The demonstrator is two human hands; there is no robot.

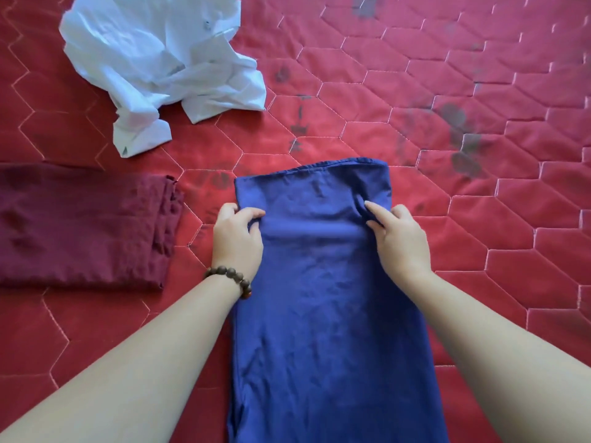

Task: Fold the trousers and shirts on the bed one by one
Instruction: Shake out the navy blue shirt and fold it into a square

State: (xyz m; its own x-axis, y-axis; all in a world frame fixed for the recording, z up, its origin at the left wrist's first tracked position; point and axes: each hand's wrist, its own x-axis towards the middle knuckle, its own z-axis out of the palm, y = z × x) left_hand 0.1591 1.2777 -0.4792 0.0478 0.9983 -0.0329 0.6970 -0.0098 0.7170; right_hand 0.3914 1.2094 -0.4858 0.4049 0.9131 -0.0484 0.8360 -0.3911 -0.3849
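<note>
A blue garment (319,298), folded lengthwise into a long strip, lies in front of me on the red quilted bed (463,91). My left hand (236,238) pinches its left edge near the far end, and a bead bracelet sits on that wrist. My right hand (399,241) pinches the right edge at the same height. A small crease runs across the cloth between my hands. The far end of the strip lies flat beyond my fingers.
A folded maroon garment (83,225) rests at the left. A crumpled white shirt (160,65) lies at the far left. Dark grey stains mark the bedcover (460,135) to the right of centre.
</note>
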